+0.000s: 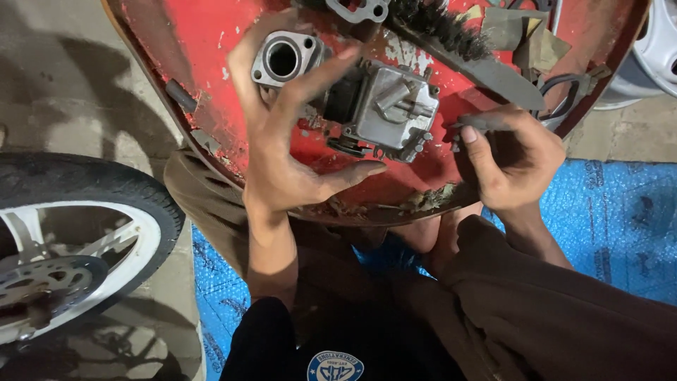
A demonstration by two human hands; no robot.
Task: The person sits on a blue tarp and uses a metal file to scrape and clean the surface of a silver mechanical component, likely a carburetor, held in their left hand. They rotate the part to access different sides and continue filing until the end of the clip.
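Note:
A grey metal carburetor (384, 106) lies in a red round metal tray (204, 42), its round flanged opening toward the upper left. My left hand (289, 134) grips the carburetor at that flange end, fingers spread around it. To the right, my right hand (504, 159) is closed around a small dark piece (479, 121), held just beside the carburetor's right side. What the piece is I cannot make out.
A wire brush (451, 35) with a grey handle lies across the tray's far side, beside a gasket and dark cables. A motorcycle wheel (77, 247) with a white rim stands at the left. Blue bubble sheet (620, 226) covers the floor under my knees.

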